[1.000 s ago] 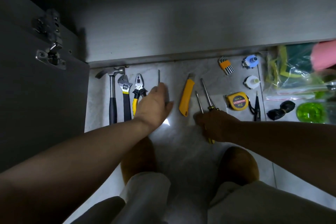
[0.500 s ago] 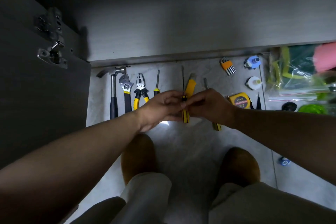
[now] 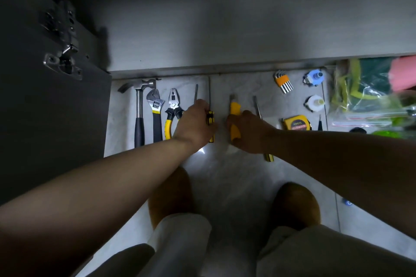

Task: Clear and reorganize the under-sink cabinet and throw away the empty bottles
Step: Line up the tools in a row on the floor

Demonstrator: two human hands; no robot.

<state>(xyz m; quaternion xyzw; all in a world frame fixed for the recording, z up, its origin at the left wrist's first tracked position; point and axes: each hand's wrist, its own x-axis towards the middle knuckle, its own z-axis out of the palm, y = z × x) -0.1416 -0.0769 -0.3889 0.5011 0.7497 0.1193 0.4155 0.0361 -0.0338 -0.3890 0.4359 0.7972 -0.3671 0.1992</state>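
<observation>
Cabinet (image 3: 225, 36) sits open beyond the knife (image 3: 235, 109). Its door (image 3: 56, 119) is swung out way off to the knife's left, and a heap of plastic bags (image 3: 369, 96) is piled well to its right. No bottles anywhere I can see, so this looks like the sorting-out part of the job: tools getting lined up on the floor (image 3: 225, 175).

Right hand (image 3: 249, 135) is on the knife itself, fingers curled round the yellow body. Left hand (image 3: 193, 123) is just left of the knife, fingers wrapped over the handle of a screwdriver (image 3: 211, 118) whose shaft points at the cabinet. The thing to watch is that the knife's long axis also runs toward the cabinet, parallel with the screwdriver, with a bare gap between them. The right hand comes at it from the near right (so it's the obvious one to nudge or lift it). My guess is it only needs straightening or sliding along that line.

Left of the knife, past the screwdriver: hammer (image 3: 139, 105), wrench (image 3: 157, 114), pliers (image 3: 172, 105), thin screwdriver (image 3: 196, 94), all parallel. Just right of it there's a third screwdriver (image 3: 258, 108), then the tape (image 3: 296, 123), and hex keys (image 3: 283, 82) up toward the cabinet.
</observation>
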